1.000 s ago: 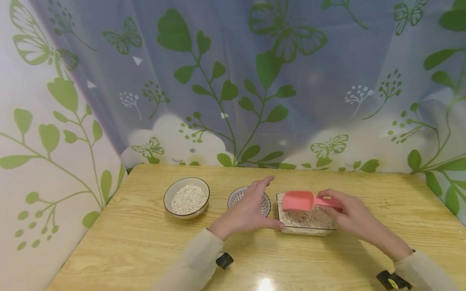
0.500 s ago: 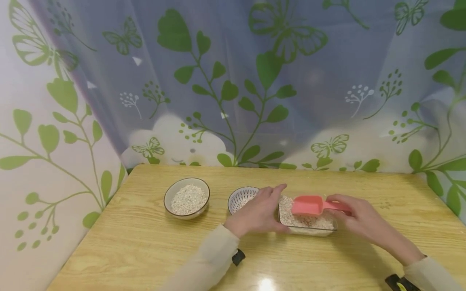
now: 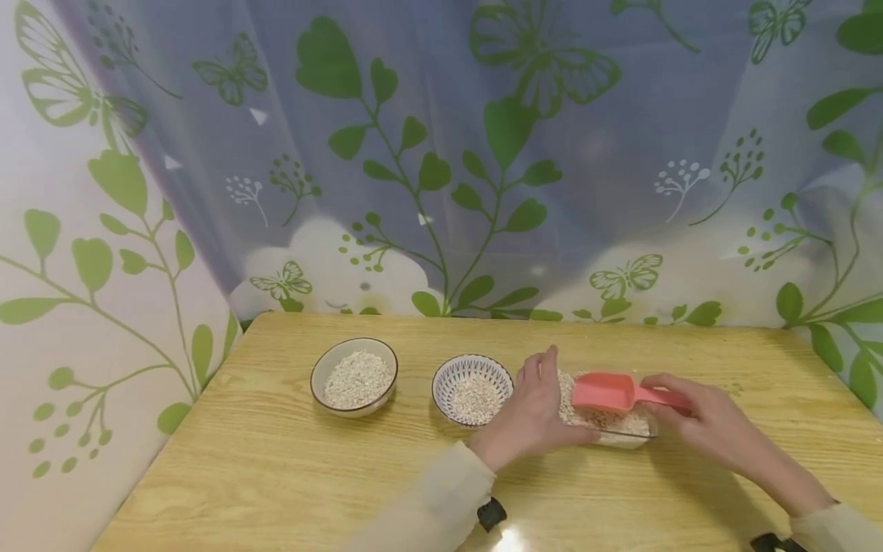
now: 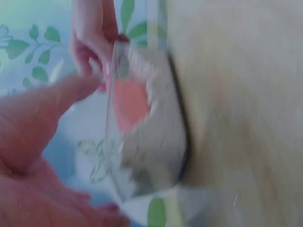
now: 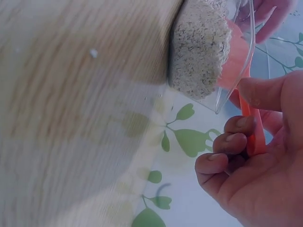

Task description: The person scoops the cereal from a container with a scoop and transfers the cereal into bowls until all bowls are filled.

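Observation:
My right hand [image 3: 717, 429] grips the handle of a pink scoop [image 3: 603, 392], fingers curled round it in the right wrist view. The scoop's bowl is partly sunk in oats [image 5: 199, 52] that fill a clear rectangular container [image 3: 626, 439]. At the container's left end is my left hand [image 3: 527, 414], thumb stretched along the near side and fingers extended toward the back. That hand hides the container's left end in the head view. In the left wrist view the thumb and fingers [image 4: 61, 208] are spread apart beside the clear wall.
Left of the container stands a small patterned bowl [image 3: 447, 376] with some oats, partly overlapped by my left hand. Farther left is a larger cream bowl [image 3: 331, 366] holding more oats. The wooden table [image 3: 276, 475] meets a leaf-printed cloth [image 3: 593, 176] at its back edge.
My left hand has moved right, from in front of the small bowl to the container, uncovering the bowl. The container, scoop and right hand have shifted right.

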Tool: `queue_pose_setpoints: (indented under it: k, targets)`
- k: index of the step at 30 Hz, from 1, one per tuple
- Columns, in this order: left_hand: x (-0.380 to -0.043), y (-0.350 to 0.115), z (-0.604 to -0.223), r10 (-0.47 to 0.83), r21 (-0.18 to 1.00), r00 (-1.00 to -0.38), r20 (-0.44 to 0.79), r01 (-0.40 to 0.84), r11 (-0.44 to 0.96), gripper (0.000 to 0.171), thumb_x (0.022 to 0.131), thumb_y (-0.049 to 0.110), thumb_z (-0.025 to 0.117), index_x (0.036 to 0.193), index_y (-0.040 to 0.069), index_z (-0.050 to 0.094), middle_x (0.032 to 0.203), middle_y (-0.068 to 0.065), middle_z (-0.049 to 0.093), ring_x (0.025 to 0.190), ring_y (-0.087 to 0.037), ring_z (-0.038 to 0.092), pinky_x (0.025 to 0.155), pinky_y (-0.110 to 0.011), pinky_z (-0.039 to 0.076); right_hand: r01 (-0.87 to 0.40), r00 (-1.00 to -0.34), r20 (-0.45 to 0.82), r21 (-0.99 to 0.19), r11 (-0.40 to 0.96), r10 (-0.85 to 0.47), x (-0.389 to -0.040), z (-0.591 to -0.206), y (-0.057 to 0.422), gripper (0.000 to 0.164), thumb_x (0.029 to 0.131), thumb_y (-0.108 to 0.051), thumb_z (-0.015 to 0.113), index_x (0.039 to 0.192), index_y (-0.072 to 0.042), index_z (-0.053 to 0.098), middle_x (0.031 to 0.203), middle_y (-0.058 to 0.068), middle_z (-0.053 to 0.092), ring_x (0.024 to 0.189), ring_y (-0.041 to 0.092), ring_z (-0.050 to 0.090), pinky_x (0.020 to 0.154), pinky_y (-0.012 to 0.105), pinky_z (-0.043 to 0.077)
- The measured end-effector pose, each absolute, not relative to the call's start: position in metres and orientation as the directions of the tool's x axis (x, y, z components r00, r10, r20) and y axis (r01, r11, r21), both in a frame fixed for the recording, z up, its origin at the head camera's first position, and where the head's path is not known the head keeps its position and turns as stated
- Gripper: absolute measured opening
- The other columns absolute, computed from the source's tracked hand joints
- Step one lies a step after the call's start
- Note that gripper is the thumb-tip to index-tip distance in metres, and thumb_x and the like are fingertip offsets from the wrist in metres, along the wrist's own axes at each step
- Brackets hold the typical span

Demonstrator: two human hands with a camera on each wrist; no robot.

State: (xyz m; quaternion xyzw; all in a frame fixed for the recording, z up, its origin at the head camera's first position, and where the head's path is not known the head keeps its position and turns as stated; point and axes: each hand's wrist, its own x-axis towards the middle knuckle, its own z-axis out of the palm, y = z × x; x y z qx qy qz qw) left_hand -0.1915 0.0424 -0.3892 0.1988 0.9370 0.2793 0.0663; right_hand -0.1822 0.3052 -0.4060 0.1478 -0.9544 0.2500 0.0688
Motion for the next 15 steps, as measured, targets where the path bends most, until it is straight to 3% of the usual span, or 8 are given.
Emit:
queue_pose_setpoints:
  k: [3,7,11,15]
  targets:
    - [-0.188,0.050,-0.395,0.325,0.663,-0.946,-0.017,0.233,0.711,0.125,0.078,0.050,0.086,0.165,0.011,0.006,0.168,-0.014,0.020,0.155,-0.030,0.026,0.121,-0.043,0.040,-0.308,-0.950,0.193,-0.449,0.839,-0.246,-0.182,-0.406,0.307,0.029,0.096,-0.024,0.071,0.122,-0.010,0.071,0.115,0.020,0.075,0.097,0.034,0.070,0.074,0.046,0.054]
    - [-0.185,0.056,-0.401,0.265,0.730,-0.962,-0.064,0.137,0.670,0.131,0.075,0.051,0.088,0.166,0.013,0.001,0.171,-0.014,0.012,0.157,-0.033,0.020,0.123,-0.049,0.036,-0.312,-0.948,0.196,-0.439,0.843,-0.249,-0.183,-0.405,0.309,0.028,0.095,-0.023,0.072,0.121,-0.011,0.071,0.112,0.019,0.076,0.091,0.026,0.067,0.071,0.040,0.051]
    - [-0.183,0.058,-0.407,0.241,0.785,-0.965,-0.105,0.068,0.615,0.135,0.073,0.051,0.089,0.166,0.016,-0.002,0.172,-0.014,0.010,0.157,-0.036,0.022,0.121,-0.056,0.036,-0.314,-0.948,0.197,-0.441,0.841,-0.250,-0.184,-0.404,0.309,0.026,0.095,-0.024,0.072,0.119,-0.012,0.072,0.110,0.016,0.076,0.093,0.027,0.069,0.071,0.041,0.052]
    - [-0.180,0.058,-0.411,0.239,0.821,-0.967,-0.089,0.065,0.567,0.132,0.073,0.047,0.090,0.166,0.015,0.002,0.171,-0.014,0.013,0.154,-0.035,0.027,0.120,-0.054,0.038,-0.320,-0.946,0.200,-0.427,0.846,-0.257,-0.184,-0.404,0.311,0.026,0.095,-0.026,0.073,0.118,-0.014,0.072,0.110,0.014,0.077,0.092,0.025,0.069,0.071,0.039,0.052]
